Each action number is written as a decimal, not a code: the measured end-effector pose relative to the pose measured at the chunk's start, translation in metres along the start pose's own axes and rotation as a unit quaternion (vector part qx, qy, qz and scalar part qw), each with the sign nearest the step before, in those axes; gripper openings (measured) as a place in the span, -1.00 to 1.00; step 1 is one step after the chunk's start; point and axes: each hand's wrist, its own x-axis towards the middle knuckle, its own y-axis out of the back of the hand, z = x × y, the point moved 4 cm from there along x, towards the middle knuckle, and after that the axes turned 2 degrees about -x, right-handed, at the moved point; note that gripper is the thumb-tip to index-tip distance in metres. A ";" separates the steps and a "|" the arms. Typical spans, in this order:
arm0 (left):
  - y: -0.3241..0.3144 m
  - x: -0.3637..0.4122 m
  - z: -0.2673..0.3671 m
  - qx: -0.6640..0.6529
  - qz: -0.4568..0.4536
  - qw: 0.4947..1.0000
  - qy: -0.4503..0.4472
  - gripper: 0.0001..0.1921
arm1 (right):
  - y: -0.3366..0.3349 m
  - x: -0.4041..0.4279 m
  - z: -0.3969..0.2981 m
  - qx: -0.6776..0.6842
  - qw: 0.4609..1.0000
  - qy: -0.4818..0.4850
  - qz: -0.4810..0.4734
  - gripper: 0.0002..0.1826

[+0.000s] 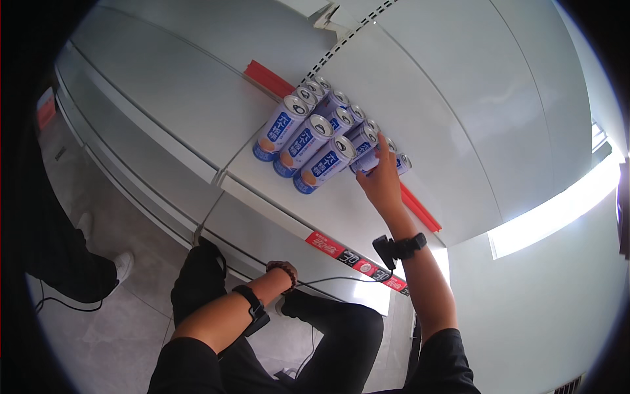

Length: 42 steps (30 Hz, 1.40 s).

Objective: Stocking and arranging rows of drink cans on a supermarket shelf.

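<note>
My right hand [383,180] is at the right end of a group of blue-and-white drink cans. Its thumb and index finger lie against one can [366,162], and the remaining fingers are hidden behind the hand. Three cans stand upright in front: a left one [279,130], a middle one [302,147] and a right one [325,165]. More cans of the same kind stand in rows behind, with pull-tab lids facing up. My left hand [291,270] is bent down by the lower shelf's front, near my knees. Its fingers are out of sight.
The cans stand on a white metal shelf [261,172] between a red divider [269,79] at the left and another red divider [420,207]. Red price strips [325,245] line the shelf edge. A cable [339,279] runs between my wrist straps. Another person's leg and shoe [124,266] are at the left.
</note>
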 end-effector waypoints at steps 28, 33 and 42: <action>0.006 -0.003 0.001 -0.017 0.013 1.000 0.011 -0.70 | -0.010 0.023 0.029 0.015 0.983 -0.043 0.176 -0.64; 0.003 -0.002 -0.002 -0.021 0.018 0.999 0.017 -0.71 | -0.006 0.016 0.011 -0.001 0.980 -0.034 0.196 -0.63; -0.006 0.008 -0.005 0.001 0.025 1.000 0.005 -0.72 | -0.010 0.025 -0.060 -0.107 0.970 0.187 0.110 -0.16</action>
